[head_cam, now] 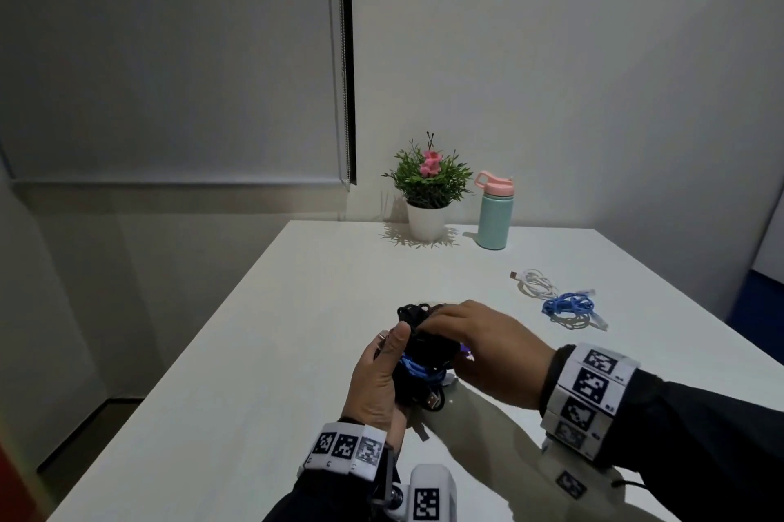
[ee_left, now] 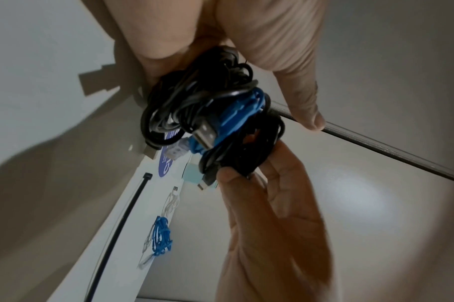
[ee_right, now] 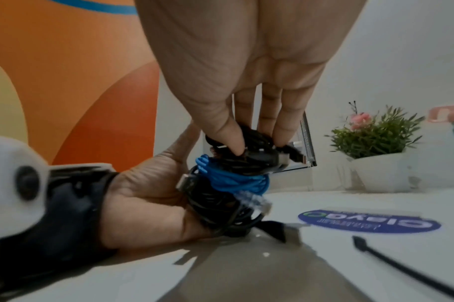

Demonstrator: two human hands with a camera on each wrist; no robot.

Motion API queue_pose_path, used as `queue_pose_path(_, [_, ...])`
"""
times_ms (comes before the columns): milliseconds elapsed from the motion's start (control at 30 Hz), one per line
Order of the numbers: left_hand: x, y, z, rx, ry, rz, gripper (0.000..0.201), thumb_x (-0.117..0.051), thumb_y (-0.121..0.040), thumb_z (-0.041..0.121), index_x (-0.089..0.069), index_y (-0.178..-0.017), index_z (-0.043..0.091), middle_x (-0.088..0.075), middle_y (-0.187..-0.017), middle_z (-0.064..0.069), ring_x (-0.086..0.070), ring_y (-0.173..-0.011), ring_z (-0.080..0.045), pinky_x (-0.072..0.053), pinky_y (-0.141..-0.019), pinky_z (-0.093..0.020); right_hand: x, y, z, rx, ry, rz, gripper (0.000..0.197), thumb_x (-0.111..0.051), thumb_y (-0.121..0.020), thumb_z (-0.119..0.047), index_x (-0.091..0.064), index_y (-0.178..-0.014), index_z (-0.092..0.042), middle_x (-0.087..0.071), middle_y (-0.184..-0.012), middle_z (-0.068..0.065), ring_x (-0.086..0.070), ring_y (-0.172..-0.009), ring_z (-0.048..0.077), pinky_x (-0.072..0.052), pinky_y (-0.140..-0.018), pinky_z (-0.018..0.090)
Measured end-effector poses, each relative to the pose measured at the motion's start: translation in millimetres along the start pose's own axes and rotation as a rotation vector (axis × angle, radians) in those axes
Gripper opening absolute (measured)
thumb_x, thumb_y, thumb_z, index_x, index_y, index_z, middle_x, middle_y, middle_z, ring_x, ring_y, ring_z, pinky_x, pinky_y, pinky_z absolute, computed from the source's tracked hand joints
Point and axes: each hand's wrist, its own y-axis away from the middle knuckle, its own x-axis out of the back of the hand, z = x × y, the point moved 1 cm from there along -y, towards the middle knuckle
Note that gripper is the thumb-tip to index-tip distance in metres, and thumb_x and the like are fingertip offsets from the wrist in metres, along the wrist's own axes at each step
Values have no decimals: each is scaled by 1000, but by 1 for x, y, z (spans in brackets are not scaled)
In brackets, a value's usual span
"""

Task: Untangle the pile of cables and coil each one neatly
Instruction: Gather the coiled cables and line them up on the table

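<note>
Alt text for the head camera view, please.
Both hands, left hand and right hand, grip a tangled bundle of black and blue cables over a white table. A coiled white cable and blue cable lie to the right.

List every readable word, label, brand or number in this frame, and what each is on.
Blue round sticker on the table: large white letters seen upside down, too blurred to read with confidence; the small line beside them is unreadable.
Wristbands: black-and-white square marker codes, with tiny characters too small to read.
Bottle, plant pot, cables: no text visible.
</note>
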Motion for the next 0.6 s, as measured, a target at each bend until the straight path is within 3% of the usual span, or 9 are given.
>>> queue_pose_path(67, [1, -1, -1, 2, -25, 14, 83, -95, -55, 44, -68, -120, 0, -66, -120, -31, -66, -106, -42, -48, -101, -58, -7, 5, -9, 111, 32, -22, 50, -55, -84, -6, -61, -128, -27, -59, -130, -10, -48, -113, 18, -39, -94, 20])
queue_pose_path(100, [1, -2, -1, 6, -36, 18, 81, -95, -56, 41, -67, -121, 0, -66, -121, -31, -66, -105, -41, -46, -101, -57, -10, 6, -13, 155, 58, -29, 46, -54, -85, -7, -62, -127, -25, -60, -128, -8, -48, -112, 19, -35, -93, 17])
queue_pose_path(233, [7, -5, -2, 6, -34, 32, 62, -85, -65, 30, -68, -119, 3, -70, -114, -27, -70, -94, -36, -53, -85, -43, -8, -1, -19, 119, 8, -63, 41, -58, -89, -13, -62, -128, -24, -60, -127, -3, -52, -118, 20, -45, -94, 33])
queue_pose_path(333, [12, -7, 1, -23, -29, 72, 72, -84, -62, 27, -60, -124, -1, -69, -104, -24, -68, -86, -36, -55, -73, -41, -9, 5, -16, 99, -173, -101, 45, -63, -88, -13, -60, -132, -20, -58, -136, -6, -52, -124, 10, -42, -102, 24])
queue_pose_path(400, [12, -9, 1, -41, -44, 93, 78, -80, -66, 20, -50, -134, -1, -67, -103, -24, -65, -86, -34, -56, -72, -43, -4, 11, -7, 35, -388, -96, 36, -63, -89, -13, -66, -125, -20, -64, -129, -8, -59, -116, 5, -45, -100, 21])
queue_pose_path(467, [13, -12, -3, -45, -49, 94, 79, -77, -70, 12, -42, -140, -2, -66, -93, -21, -63, -80, -32, -57, -74, -48, 8, 14, 10, -48, -557, 30, 25, -63, -88, -8, -73, -109, -18, -72, -110, -7, -67, -100, 7, -52, -91, 26])
queue_pose_path(533, [15, -15, -5, -38, -57, 82, 72, -74, -79, 7, -38, -141, -5, -63, -79, -16, -58, -69, -28, -56, -65, -42, 21, 11, 42, -132, -440, 190, 21, -62, -89, -7, -73, -98, -21, -71, -95, -11, -67, -86, 7, -55, -83, 29])
queue_pose_path(600, [18, -15, -6, -26, -59, 83, 64, -69, -86, 6, -38, -141, -4, -62, -74, -13, -57, -65, -26, -54, -59, -37, 33, 1, 86, -257, -103, 171, 19, -60, -92, -13, -72, -104, -21, -69, -103, -6, -66, -90, 14, -52, -86, 32])
